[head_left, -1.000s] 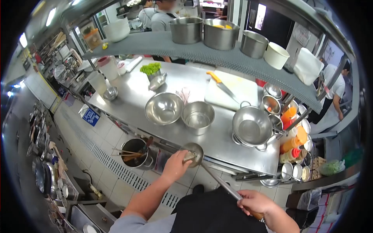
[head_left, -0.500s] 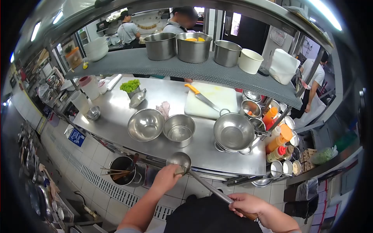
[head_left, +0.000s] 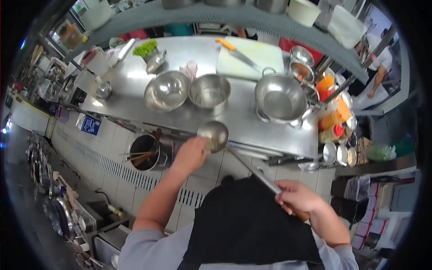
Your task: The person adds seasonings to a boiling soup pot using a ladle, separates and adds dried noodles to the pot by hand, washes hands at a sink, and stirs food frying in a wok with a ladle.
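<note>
A long metal ladle with a brown wooden handle end (head_left: pixel 257 172) slants across the front of my black apron (head_left: pixel 252 220). My right hand (head_left: pixel 294 198) is wrapped round the handle near its wooden end. At the other end, my left hand (head_left: pixel 191 154) has its fingers closed at the near rim of the ladle's bowl (head_left: pixel 213 135); a small beige patch shows at the fingertips, and I cannot tell what it is. The bowl is close to the counter's front edge, below a steel pot (head_left: pixel 209 93) and a wide steel mixing bowl (head_left: pixel 167 91).
A steel colander (head_left: pixel 280 98) stands at the counter's right, near sauce bottles (head_left: pixel 330 119). Behind lies a white cutting board (head_left: pixel 270 56) with an orange-handled knife (head_left: pixel 236 53). A dark pot (head_left: pixel 144 152) with chopsticks sits low at left. A shelf (head_left: pixel 189 15) crosses above; a person (head_left: pixel 380 58) stands far right.
My view has tilted downward, so the counter sits higher in the picture and more of my apron shows. Both hands keep their hold on the ladle.
</note>
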Available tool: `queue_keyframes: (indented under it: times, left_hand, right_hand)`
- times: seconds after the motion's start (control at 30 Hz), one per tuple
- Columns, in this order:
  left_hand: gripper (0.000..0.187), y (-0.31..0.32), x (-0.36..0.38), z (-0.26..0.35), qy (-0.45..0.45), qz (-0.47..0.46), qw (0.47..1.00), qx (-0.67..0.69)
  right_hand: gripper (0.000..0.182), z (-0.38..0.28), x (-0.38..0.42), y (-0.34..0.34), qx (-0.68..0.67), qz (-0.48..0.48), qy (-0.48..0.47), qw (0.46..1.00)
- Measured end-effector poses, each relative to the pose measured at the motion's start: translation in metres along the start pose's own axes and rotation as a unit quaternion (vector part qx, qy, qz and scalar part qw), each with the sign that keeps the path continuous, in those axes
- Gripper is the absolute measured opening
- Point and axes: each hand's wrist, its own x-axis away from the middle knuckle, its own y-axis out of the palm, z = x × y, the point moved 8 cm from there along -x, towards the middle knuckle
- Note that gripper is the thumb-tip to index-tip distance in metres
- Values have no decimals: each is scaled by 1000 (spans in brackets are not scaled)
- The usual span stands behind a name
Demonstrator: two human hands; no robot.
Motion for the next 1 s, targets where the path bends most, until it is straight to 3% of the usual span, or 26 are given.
queue_keyframes:
  times: [0.1, 0.27, 0.33, 0.4, 0.5, 0.57, 0.63, 0.73, 0.83, 0.9, 1.0]
  left_hand:
    - [38, -22, -2, 6, -17, 10, 999, -35]
    - [38, -23, -2, 4, -11, 4, 998, -68]
    - [38, -22, 4, 3, -25, 14, 997, -73]
    - [44, -14, 2, -6, -46, -34, 996, -75]
    - [44, -24, 0, -2, -58, 12, 997, -58]
    - [43, -16, 4, -6, -60, -15, 996, -62]
    - [43, -13, -4, -8, -48, -40, 996, -68]
    - [43, -18, -4, -1, -35, 7, 998, -46]
    - [43, -7, -14, -1, -14, -47, 996, -79]
    - [44, -19, -15, 25, 36, -4, 999, -31]
    - [45, -4, -22, 25, 32, -47, 996, -70]
  right_hand:
    - [14, -5, 1, 1, 0, 1, -3, 1000]
    - [26, -3, 1, 4, 6, -13, 0, 1000]
    - [28, -1, 1, 6, 9, -11, 1, 1000]
    - [29, -5, -1, 6, 16, -8, -10, 1000]
    - [29, 1, 4, 8, -13, -1, -2, 1000]
    - [32, 3, 3, 7, -5, 0, -6, 1000]
    - [33, 2, 4, 8, -8, 6, -7, 1000]
    - [33, 12, 10, 6, -9, 14, 6, 1000]
    - [31, 11, 16, 8, -20, 27, -4, 999]
    - [29, 19, 25, 10, -46, 39, -2, 998]
    - [27, 21, 33, 6, -49, 54, -29, 997]
